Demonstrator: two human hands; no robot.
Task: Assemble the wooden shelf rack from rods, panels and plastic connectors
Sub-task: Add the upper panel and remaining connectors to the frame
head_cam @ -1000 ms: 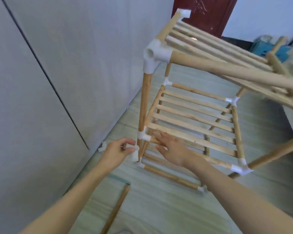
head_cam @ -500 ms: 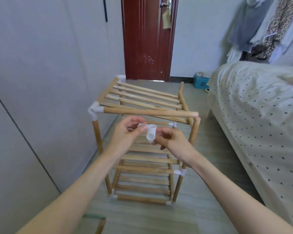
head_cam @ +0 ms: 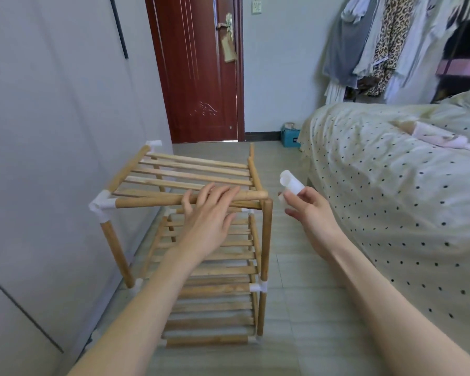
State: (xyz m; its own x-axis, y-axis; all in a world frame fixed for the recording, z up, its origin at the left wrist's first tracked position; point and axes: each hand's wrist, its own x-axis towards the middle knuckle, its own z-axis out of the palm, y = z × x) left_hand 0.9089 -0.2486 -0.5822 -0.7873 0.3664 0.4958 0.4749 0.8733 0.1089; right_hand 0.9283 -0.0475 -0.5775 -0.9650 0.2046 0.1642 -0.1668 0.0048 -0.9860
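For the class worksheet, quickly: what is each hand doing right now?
Left hand: open, fingers resting on the front rod.
Right hand: holding a white connector.

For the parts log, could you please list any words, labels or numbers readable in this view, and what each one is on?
No text can be read.
The tag hanging under the door handle: too blurred to tell.
The blue box beside the bed: marking too small.
The white connector in the right hand: plain.
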